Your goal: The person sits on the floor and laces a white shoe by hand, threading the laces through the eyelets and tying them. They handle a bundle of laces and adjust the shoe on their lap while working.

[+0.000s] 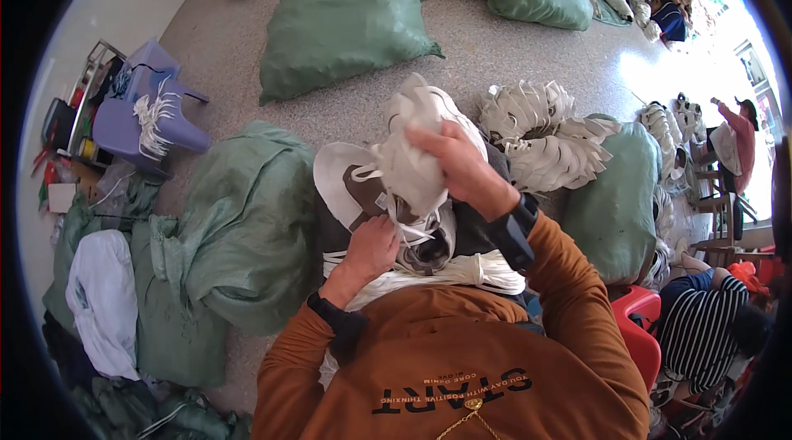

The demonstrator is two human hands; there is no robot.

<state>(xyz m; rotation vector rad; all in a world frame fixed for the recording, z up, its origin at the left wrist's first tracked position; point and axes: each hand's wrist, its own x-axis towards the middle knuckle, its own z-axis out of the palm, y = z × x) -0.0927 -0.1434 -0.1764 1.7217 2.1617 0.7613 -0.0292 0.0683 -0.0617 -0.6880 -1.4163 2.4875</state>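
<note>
- Shoe upper (412, 172), off-white, sits raised at the centre of the frame, above the person's lap; more pale layers show behind it, though blur hides how many.
- Right hand (464, 161) grips it from the right side, thumb and fingers closed on the material.
- Left hand (375, 244), lower and left, has its fingers curled in at the white laces (417, 234); whether a strand is pinched between them, I cannot tell.
- It looks light, soft and bendable, hardly fragile or slippery; a broad hold on its side probably suits better than lifting by dangling laces.
- Its long axis runs roughly up and down the frame, laces trailing at the lower end; which end is the toe is unclear.
- Just left lies a grey-and-white piece (332, 180); below, a white cord bundle (487, 271).
</note>
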